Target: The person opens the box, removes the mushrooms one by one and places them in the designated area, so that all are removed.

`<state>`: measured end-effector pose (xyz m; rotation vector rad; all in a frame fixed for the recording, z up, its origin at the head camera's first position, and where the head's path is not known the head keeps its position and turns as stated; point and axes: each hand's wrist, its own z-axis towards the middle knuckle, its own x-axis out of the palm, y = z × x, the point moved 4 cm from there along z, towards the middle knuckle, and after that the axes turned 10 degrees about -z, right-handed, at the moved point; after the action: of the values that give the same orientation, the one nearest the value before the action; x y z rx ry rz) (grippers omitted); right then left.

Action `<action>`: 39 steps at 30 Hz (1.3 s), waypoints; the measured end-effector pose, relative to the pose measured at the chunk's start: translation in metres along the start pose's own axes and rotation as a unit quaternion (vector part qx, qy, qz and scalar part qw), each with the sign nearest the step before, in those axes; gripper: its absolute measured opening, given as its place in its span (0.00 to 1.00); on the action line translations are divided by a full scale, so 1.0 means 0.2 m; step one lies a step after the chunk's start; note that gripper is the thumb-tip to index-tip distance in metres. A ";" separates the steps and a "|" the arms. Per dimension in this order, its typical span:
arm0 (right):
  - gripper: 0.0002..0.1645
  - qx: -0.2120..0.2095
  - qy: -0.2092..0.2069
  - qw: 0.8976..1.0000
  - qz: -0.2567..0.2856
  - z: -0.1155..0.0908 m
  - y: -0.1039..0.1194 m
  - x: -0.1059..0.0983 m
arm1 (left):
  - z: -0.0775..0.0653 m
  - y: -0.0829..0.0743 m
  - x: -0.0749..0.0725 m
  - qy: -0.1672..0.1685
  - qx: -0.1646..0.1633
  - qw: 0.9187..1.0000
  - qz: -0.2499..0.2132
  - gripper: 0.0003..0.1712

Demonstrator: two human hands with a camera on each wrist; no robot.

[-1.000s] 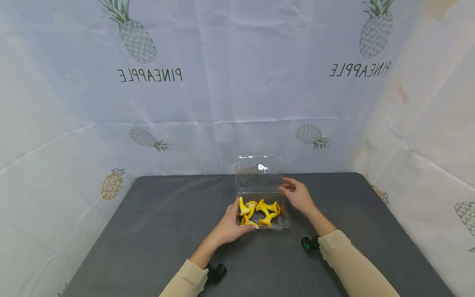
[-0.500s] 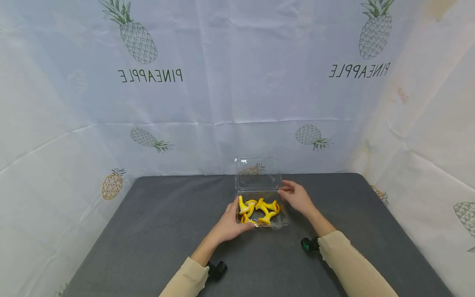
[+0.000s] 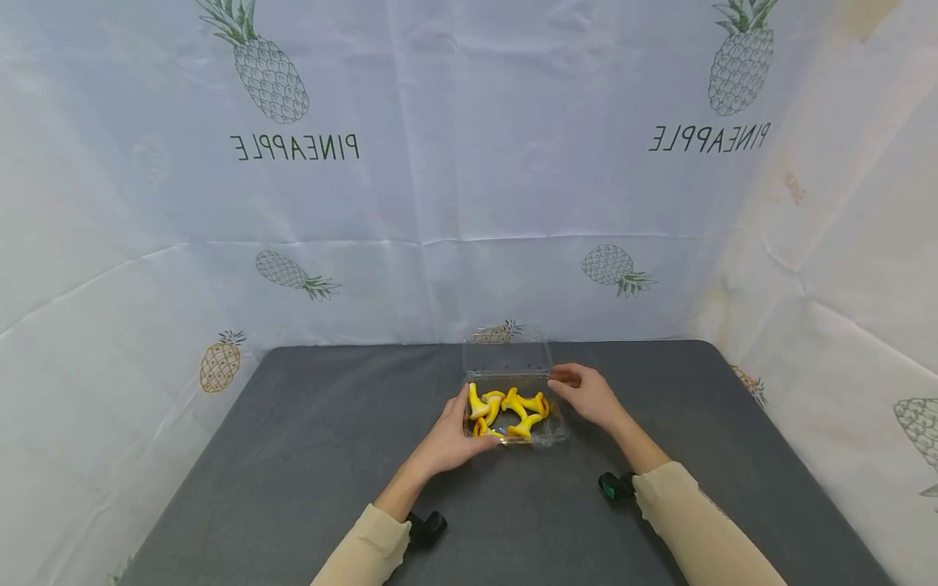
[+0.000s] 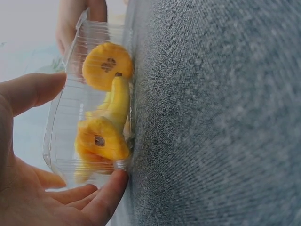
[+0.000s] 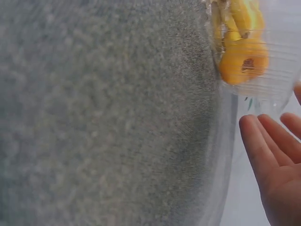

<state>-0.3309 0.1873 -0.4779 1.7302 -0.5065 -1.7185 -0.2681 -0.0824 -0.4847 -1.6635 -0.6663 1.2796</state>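
A clear plastic clamshell box [image 3: 554, 427] lies on the table with its lid [image 3: 506, 356] raised at the back. Several yellow, mushroom-shaped pieces [image 3: 525, 425] with flared ends are inside. My left hand [image 3: 449, 439] grips the box at its front left corner, thumb along the front and fingers at the left side. In the left wrist view, orange flared ends [image 4: 107, 66] show through the box wall. My right hand [image 3: 586, 395] is at the back right corner by the hinge, its fingers [image 5: 258, 146] extended; whether they touch the plastic is unclear.
A dark grey cloth-covered table [image 3: 330, 456] spreads around the box. Behind it hangs a white curtain [image 3: 440, 179] printed with pineapples, with more white cloth at both sides. Black wrist devices [image 3: 427, 529] sit below both hands.
The lid's upper edge has dropped lower in the head view; which way it tilts is hard to tell. My right hand has moved slightly down and left. The left hand keeps its grip.
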 end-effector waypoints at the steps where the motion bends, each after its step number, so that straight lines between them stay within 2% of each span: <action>1: 0.27 0.000 0.000 1.000 -0.006 -0.01 0.01 0.00 | 0.00 0.00 0.00 0.000 0.003 1.000 -0.001 0.64; 11: 0.24 -0.026 0.000 0.998 -0.061 -0.12 0.09 -0.05 | 0.01 0.03 -0.01 -0.003 0.010 1.000 -0.009 0.63; 18: 0.24 -0.060 -0.010 0.991 -0.117 -0.16 0.16 -0.08 | 0.02 0.04 0.00 -0.004 0.022 1.000 -0.017 0.62; 24: 0.24 -0.083 -0.004 0.987 -0.140 -0.17 0.25 -0.08 | 0.02 0.04 0.00 -0.008 0.025 1.000 -0.017 0.62; 28: 0.23 -0.088 0.015 0.985 -0.147 -0.18 0.30 -0.07 | 0.01 0.04 0.00 -0.010 0.020 1.000 -0.017 0.61; 39: 0.23 -0.139 0.099 0.973 -0.155 -0.17 0.38 -0.04 | 0.01 0.03 0.00 -0.013 0.011 1.000 -0.021 0.62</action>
<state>-0.2852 0.1431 -0.4223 1.8140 0.0989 -1.7022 -0.2715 -0.0845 -0.4902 -1.6093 -0.6984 1.2767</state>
